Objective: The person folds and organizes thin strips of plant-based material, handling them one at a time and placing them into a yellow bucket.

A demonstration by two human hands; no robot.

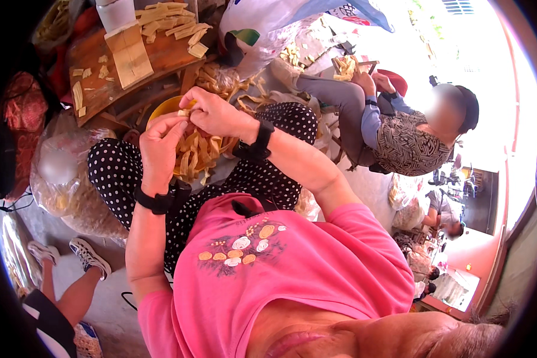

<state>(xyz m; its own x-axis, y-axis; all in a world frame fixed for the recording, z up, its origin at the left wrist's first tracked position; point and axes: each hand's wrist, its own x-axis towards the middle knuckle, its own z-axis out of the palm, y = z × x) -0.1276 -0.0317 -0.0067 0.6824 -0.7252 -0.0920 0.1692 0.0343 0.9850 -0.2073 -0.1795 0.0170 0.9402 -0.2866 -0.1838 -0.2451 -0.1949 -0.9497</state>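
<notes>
Above a yellow basin (159, 110) between my knees, my left hand (160, 143) and my right hand (216, 114) meet with fingertips pinched. A small, pale yellow folded strip (184, 113) is held between them; most of it is hidden by the fingers. Long, limp yellowish strips (191, 156) lie heaped in the basin, and the frame does not show what they are made of. Both wrists carry black bands.
Ahead to the left, a wooden table (95, 56) holds piled folded strips (167, 21), a tan flat piece (129, 56) and a white container (116, 13). Clear plastic bags (71, 173) stand at my left. A seated co-worker (409, 134) is at the right; another person's legs (80, 292) show lower left.
</notes>
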